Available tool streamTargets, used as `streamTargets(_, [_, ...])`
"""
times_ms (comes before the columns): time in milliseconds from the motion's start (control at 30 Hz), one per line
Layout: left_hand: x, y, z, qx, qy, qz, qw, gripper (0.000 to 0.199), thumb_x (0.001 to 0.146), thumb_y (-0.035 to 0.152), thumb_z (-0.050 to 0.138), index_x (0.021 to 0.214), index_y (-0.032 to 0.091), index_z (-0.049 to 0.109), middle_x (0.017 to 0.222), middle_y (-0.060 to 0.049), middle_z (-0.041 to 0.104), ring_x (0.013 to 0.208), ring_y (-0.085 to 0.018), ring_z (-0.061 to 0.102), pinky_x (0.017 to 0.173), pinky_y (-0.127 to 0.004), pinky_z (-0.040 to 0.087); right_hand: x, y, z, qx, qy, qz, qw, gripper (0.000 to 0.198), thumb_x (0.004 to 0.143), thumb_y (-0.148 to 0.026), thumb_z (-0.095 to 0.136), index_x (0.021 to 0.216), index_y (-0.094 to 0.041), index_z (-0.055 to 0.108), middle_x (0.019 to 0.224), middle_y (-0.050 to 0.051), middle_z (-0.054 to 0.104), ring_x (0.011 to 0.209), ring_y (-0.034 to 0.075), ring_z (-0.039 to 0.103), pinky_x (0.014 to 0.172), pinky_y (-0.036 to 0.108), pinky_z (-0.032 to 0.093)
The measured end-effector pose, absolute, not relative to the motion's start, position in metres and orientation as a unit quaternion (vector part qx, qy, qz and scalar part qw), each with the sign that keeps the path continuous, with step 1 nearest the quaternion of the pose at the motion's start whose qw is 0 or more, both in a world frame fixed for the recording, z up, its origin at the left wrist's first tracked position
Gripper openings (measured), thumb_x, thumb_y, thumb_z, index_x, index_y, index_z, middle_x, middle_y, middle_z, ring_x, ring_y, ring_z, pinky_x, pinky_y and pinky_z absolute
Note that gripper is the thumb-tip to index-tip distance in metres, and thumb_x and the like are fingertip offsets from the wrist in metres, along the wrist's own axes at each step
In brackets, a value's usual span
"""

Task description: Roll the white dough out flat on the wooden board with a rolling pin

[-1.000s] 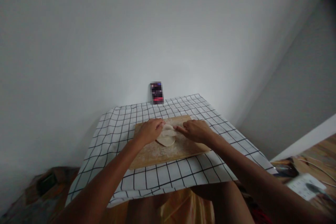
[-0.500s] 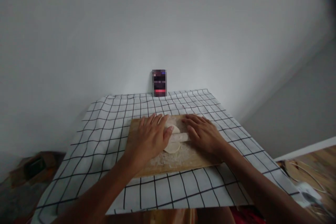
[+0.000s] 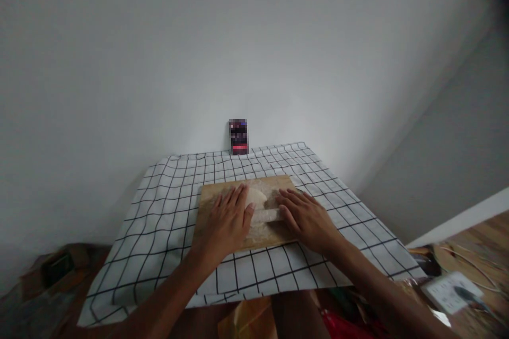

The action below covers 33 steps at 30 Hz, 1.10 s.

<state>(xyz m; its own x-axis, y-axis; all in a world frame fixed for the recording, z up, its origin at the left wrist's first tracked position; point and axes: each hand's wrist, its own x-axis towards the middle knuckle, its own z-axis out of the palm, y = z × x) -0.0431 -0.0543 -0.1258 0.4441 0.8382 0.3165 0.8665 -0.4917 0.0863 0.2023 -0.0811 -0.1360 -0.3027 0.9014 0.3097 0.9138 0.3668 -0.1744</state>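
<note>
A pale, floured rolling pin [image 3: 266,215] lies crosswise on a wooden board [image 3: 207,196]. My left hand [image 3: 229,217] rests palm down over its left end, fingers stretched forward and thumb along the pin. Over the right end lies my right hand [image 3: 304,217], flat too, with fingers pointing forward and left. Both hands are open and press on the pin from above, hiding its ends. A flat round of dough [image 3: 256,198] shows just beyond the pin, partly covered by my left hand. Loose flour dusts the board around it.
A white cloth with black grid lines [image 3: 159,212] covers the table. A blurred dark phone-like object [image 3: 239,137] leans against the wall at the back. On the floor are a cardboard box [image 3: 55,270] at left and a white power strip [image 3: 451,291] with cables at right.
The rolling pin has rolled toward me under both palms. Dough showed on both sides of it before; now it shows on the far side. The head view has also shifted.
</note>
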Motion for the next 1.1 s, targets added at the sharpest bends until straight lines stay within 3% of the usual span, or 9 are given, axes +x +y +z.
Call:
streamTargets(67, [-0.041, -0.049, -0.118, -0.847, -0.506, -0.163, 0.027, 0.048, 0.114, 0.035, 0.034, 0.153, 0.013, 0.052, 0.157, -0.015, 0.061, 0.145, -0.031, 0.056, 0.121, -0.052, 0.043, 0.2, -0.071, -0.13, -0.566, -0.807, -0.009, 0.17, 0.047, 0.114, -0.039, 0.029, 0.132, -0.022, 0.07, 0.155, 0.01, 0.064, 0.146, 0.028, 0.055, 0.123, 0.05, 0.04])
streamTargets(167, [-0.036, -0.034, -0.1, -0.834, -0.526, -0.168, 0.004, 0.038, 0.114, 0.032, 0.035, 0.124, 0.017, 0.068, 0.125, -0.012, 0.078, 0.117, -0.027, 0.072, 0.101, -0.041, 0.052, 0.197, -0.048, -0.113, -0.574, -0.805, 0.016, 0.148, 0.047, 0.114, -0.038, 0.028, 0.122, -0.02, 0.071, 0.144, 0.011, 0.071, 0.131, 0.027, 0.066, 0.114, 0.044, 0.048])
streamTargets(300, [-0.03, -0.012, -0.08, -0.825, -0.545, -0.147, -0.023, 0.035, 0.114, 0.035, 0.04, 0.103, 0.02, 0.07, 0.102, -0.008, 0.08, 0.097, -0.025, 0.074, 0.081, -0.034, 0.049, 0.196, -0.018, -0.092, -0.586, -0.803, 0.048, 0.096, 0.047, 0.113, -0.039, 0.03, 0.121, -0.018, 0.071, 0.131, 0.014, 0.075, 0.12, 0.028, 0.072, 0.103, 0.039, 0.053])
streamTargets(400, [-0.028, -0.004, -0.078, -0.818, -0.558, -0.131, -0.053, 0.032, 0.113, 0.034, 0.044, 0.099, 0.021, 0.068, 0.097, -0.005, 0.079, 0.092, -0.023, 0.073, 0.076, -0.032, 0.046, 0.2, -0.006, -0.094, -0.567, -0.817, 0.063, 0.089, 0.048, 0.113, -0.04, 0.03, 0.126, -0.019, 0.071, 0.134, 0.014, 0.074, 0.124, 0.028, 0.07, 0.107, 0.04, 0.051])
streamTargets(533, [-0.025, -0.01, -0.086, -0.804, -0.578, -0.138, -0.026, 0.022, 0.111, 0.027, 0.045, 0.11, 0.019, 0.065, 0.111, -0.009, 0.078, 0.103, -0.025, 0.072, 0.087, -0.036, 0.048, 0.207, -0.005, -0.115, -0.549, -0.824, 0.055, 0.126, 0.052, 0.113, -0.039, 0.026, 0.143, -0.021, 0.064, 0.155, 0.012, 0.062, 0.146, 0.029, 0.055, 0.12, 0.047, 0.043])
streamTargets(667, [-0.024, -0.022, -0.095, -0.808, -0.567, -0.157, 0.029, 0.026, 0.111, 0.03, 0.042, 0.123, 0.019, 0.062, 0.125, -0.011, 0.075, 0.118, -0.03, 0.068, 0.103, -0.046, 0.046, 0.209, -0.015, -0.129, -0.571, -0.81, 0.027, 0.134, 0.055, 0.113, -0.039, 0.024, 0.153, -0.021, 0.058, 0.164, 0.011, 0.053, 0.155, 0.031, 0.044, 0.124, 0.055, 0.038])
streamTargets(767, [-0.025, -0.028, -0.101, -0.812, -0.559, -0.16, 0.042, 0.031, 0.111, 0.034, 0.041, 0.129, 0.019, 0.062, 0.128, -0.012, 0.075, 0.122, -0.032, 0.067, 0.107, -0.051, 0.045, 0.205, -0.028, -0.127, -0.574, -0.808, 0.007, 0.134, 0.054, 0.113, -0.038, 0.025, 0.149, -0.019, 0.06, 0.162, 0.012, 0.056, 0.153, 0.029, 0.047, 0.123, 0.054, 0.039])
streamTargets(933, [-0.028, -0.035, -0.109, -0.813, -0.555, -0.169, 0.047, 0.038, 0.111, 0.035, 0.041, 0.139, 0.018, 0.06, 0.135, -0.013, 0.074, 0.125, -0.03, 0.068, 0.11, -0.046, 0.048, 0.198, -0.049, -0.118, -0.586, -0.8, -0.016, 0.124, 0.048, 0.114, -0.036, 0.028, 0.14, -0.02, 0.066, 0.156, 0.012, 0.061, 0.144, 0.027, 0.056, 0.12, 0.049, 0.043])
streamTargets(1100, [-0.032, -0.035, -0.11, -0.82, -0.554, -0.144, -0.008, 0.047, 0.113, 0.038, 0.038, 0.153, 0.017, 0.051, 0.151, -0.016, 0.066, 0.139, -0.032, 0.062, 0.117, -0.049, 0.045, 0.196, -0.057, -0.116, -0.579, -0.807, -0.007, 0.115, 0.045, 0.114, -0.035, 0.029, 0.133, -0.021, 0.067, 0.153, 0.011, 0.063, 0.141, 0.023, 0.058, 0.113, 0.039, 0.048])
